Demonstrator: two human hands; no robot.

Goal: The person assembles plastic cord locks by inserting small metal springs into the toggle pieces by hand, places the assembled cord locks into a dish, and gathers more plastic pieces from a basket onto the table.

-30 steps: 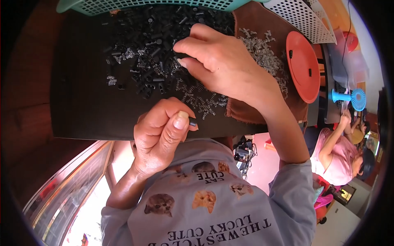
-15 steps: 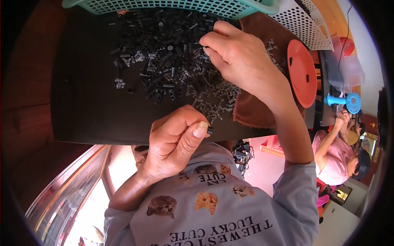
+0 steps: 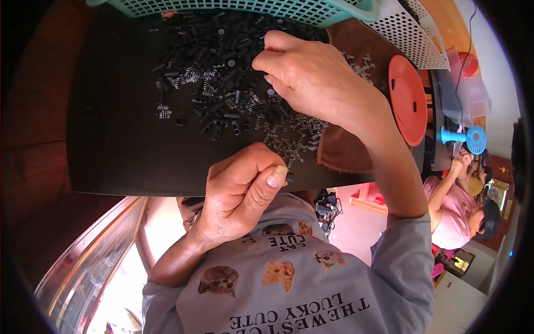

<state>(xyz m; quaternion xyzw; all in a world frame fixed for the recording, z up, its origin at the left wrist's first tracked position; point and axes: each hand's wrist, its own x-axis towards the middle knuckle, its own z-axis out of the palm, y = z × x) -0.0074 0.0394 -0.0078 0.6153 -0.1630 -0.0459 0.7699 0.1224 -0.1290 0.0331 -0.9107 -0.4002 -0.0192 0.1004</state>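
Observation:
My left hand (image 3: 236,192) is closed near the table's front edge, with a small black plastic tube (image 3: 290,177) pinched between thumb and forefinger; only its end shows past the thumbnail. Over the pile of black tubes (image 3: 231,100) hangs my right hand (image 3: 311,78), its fingers bent and drawn together. What lies between those fingertips, if anything, is hidden. Small metal springs (image 3: 289,133) are strewn along the near right side of the pile, and some are mixed in among the tubes.
A green perforated basket (image 3: 233,8) stands at the far edge, beside a white one (image 3: 409,33). On the right, a red plate (image 3: 408,106) holds two small black pieces, next to a brown cloth (image 3: 347,147). Farther right are a blue fan (image 3: 475,139) and another person (image 3: 453,209).
My right hand has moved a little to the left across the pile. The left hand keeps its pinch on the tube, almost in the same place.

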